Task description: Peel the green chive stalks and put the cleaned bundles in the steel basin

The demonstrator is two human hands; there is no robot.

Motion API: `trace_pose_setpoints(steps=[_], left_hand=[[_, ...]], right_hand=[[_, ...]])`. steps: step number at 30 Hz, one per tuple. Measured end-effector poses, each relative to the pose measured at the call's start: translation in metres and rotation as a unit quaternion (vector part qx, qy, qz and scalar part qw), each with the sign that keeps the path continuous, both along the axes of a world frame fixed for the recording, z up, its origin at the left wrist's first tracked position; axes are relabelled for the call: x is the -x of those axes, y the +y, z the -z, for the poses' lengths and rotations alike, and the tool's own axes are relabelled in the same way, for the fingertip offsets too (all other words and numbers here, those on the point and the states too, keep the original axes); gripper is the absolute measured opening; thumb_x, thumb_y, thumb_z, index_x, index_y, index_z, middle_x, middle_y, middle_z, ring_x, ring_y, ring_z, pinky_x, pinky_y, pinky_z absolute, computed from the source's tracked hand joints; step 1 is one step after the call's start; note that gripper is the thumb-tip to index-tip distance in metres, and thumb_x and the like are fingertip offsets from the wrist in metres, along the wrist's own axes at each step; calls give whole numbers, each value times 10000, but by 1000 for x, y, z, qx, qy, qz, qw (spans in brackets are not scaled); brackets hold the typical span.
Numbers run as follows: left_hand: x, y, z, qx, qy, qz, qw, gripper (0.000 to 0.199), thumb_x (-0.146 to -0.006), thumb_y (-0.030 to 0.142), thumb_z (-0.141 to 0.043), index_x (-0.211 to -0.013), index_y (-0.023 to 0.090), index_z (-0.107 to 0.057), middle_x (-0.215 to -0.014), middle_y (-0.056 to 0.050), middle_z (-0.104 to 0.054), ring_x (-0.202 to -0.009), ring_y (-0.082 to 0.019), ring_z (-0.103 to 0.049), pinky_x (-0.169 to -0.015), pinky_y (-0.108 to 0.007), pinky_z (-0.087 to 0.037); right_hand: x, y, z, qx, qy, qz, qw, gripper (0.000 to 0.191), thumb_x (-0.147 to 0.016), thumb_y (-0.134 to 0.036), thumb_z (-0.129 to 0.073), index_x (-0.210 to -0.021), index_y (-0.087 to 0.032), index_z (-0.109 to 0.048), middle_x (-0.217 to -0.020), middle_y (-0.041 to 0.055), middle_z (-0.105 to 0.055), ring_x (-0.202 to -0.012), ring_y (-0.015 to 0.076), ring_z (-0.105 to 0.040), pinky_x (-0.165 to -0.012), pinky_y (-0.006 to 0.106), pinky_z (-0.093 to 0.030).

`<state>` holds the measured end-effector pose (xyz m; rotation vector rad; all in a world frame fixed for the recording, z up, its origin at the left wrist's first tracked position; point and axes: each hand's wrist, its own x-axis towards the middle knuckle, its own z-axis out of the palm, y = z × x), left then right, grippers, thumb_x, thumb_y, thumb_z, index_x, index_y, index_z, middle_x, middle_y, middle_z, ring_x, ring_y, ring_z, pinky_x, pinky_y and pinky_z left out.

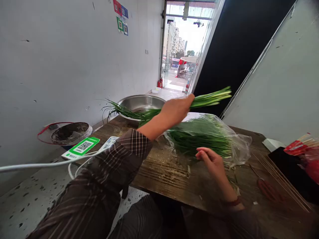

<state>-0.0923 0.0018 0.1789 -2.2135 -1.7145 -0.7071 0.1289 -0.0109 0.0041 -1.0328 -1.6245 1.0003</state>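
My left hand [177,109] is closed round a bunch of garlic chives [211,98], raised over the table. Their pale stem ends point right, while the dark leaves trail left across the rim of a steel basin [133,101]. Below and to the right lies a larger pile of garlic chives [199,141], partly inside a clear plastic bag [240,146]. My right hand [211,162] hovers at the near edge of that pile, thumb and fingers pinched together. Whatever might be between those fingertips is too small to make out.
The wooden table [159,166] carries thin sticks [279,179], reddish scissors [269,191] and a black box [296,169] at right. A QR-code card [83,146] and white cable [50,165] are at left. A bucket [72,132] stands beyond the left edge.
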Motion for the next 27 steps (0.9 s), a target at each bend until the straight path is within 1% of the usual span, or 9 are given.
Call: trace_pose_setpoints(steps=[2, 5, 9, 12, 17, 20, 22, 24, 27], left_hand=[[32, 29, 3, -11, 21, -48, 999, 277, -913, 141, -445, -1181, 166, -510, -998, -128, -679, -946, -261, -640, -841, -381, -456], [84, 67, 14, 12, 55, -107, 993, 274, -933, 145, -403, -1172, 148, -537, -1037, -171, -667, -997, -294, -631, -872, -413, -437], [146, 106, 32, 84, 126, -154, 976, 337, -946, 147, -340, -1212, 132, -546, -1122, -205, -655, -1089, -328, -607, -894, -424, -429], [181, 128, 51, 167, 118, -176, 963, 375, -949, 171, -346, -1284, 140, -513, -1220, -208, -625, -1137, -328, -590, -928, -426, -424], [218, 146, 101, 261, 109, -203, 938, 458, -922, 316, -490, -1336, 119, -488, -1264, -225, -601, -1196, -321, -557, -1004, -415, -393], [232, 148, 126, 320, 112, -216, 916, 671, -803, 499, -634, -1332, 102, -525, -1414, -270, -471, -1291, -408, -463, -1070, -515, -323], [240, 150, 136, 359, 107, -231, 898, 833, -751, 618, -629, -1398, 117, -475, -1529, -261, -319, -1387, -455, -317, -1117, -588, -216], [247, 153, 141, 385, 103, -238, 886, 975, -716, 694, -609, -1484, 149, -357, -1587, -223, -207, -1447, -451, -185, -1148, -600, -115], [255, 155, 145, 396, 111, -248, 877, 1184, -619, 726, -671, -1541, 150, -202, -1603, -222, -132, -1467, -447, -114, -1161, -585, -62]], right_hand=[[4, 6, 26, -1, -65, -17, 998, 397, -835, -530, -573, -908, -165, -711, -749, 57, -701, -707, 172, -639, -695, 296, -518], [3, 12, 49, 17, -109, -15, 994, 443, -842, -563, -537, -872, -161, -721, -720, 56, -701, -676, 176, -641, -675, 288, -512], [-3, 18, 57, 59, -116, 11, 991, 477, -827, -589, -546, -886, -153, -729, -691, 51, -684, -634, 163, -621, -630, 266, -500], [-6, 21, 58, 97, -116, 18, 988, 471, -825, -593, -551, -887, -162, -731, -686, 44, -675, -627, 156, -615, -612, 250, -501], [-6, 20, 59, 122, -125, 38, 984, 452, -806, -601, -561, -845, -190, -744, -648, 31, -662, -607, 153, -608, -603, 236, -514], [-6, 20, 58, 136, -133, 46, 981, 452, -784, -610, -573, -839, -200, -756, -641, 35, -667, -606, 161, -620, -599, 234, -525], [-6, 20, 57, 142, -138, 53, 979, 450, -770, -617, -580, -832, -209, -761, -649, 38, -675, -624, 170, -635, -604, 234, -534], [-7, 20, 57, 146, -143, 58, 977, 448, -762, -624, -581, -820, -219, -764, -651, 38, -680, -638, 175, -646, -610, 231, -540], [-9, 20, 57, 153, -147, 55, 976, 439, -760, -622, -581, -816, -227, -765, -656, 38, -686, -644, 177, -655, -598, 223, -541]])
